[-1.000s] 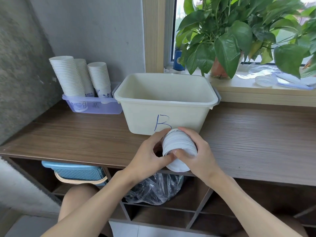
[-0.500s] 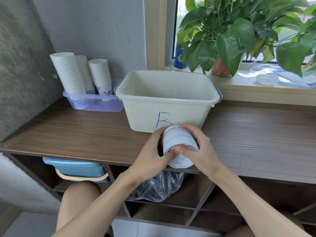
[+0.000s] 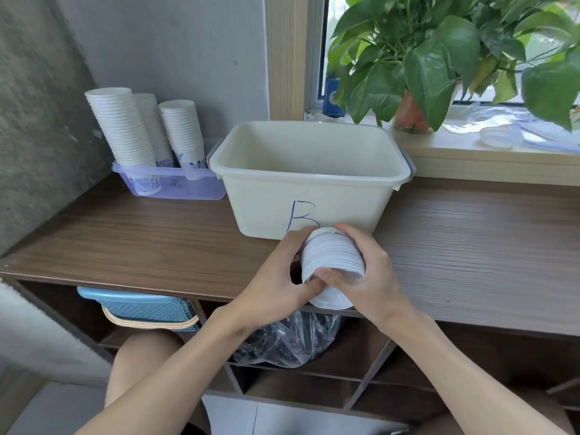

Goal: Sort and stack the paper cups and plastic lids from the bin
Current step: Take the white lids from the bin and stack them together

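Lid stack (image 3: 332,259): gripped by curled fingers (image 3: 346,230) of left hand (image 3: 276,277) and right hand (image 3: 375,277). Far left, cups (image 3: 125,127) stacked; bin (image 3: 266,208) looks empty.

A long dark brown wood-grain counter (image 3: 141,246) runs along a smooth grey wall (image 3: 172,42), its left end meeting a rough concrete wall (image 3: 37,120). Behind its back edge on the right sits a pale wooden window sill (image 3: 470,158). A leafy green plant in a terracotta pot (image 3: 439,58) stands on the sill, and a small blue box (image 3: 332,95) is at the sill's left end, against the window frame. Under the counter are open compartments: the left one holds a light blue woven plastic basket (image 3: 147,307) with a tan handle, the one beside it a crumpled black plastic bag (image 3: 288,343).
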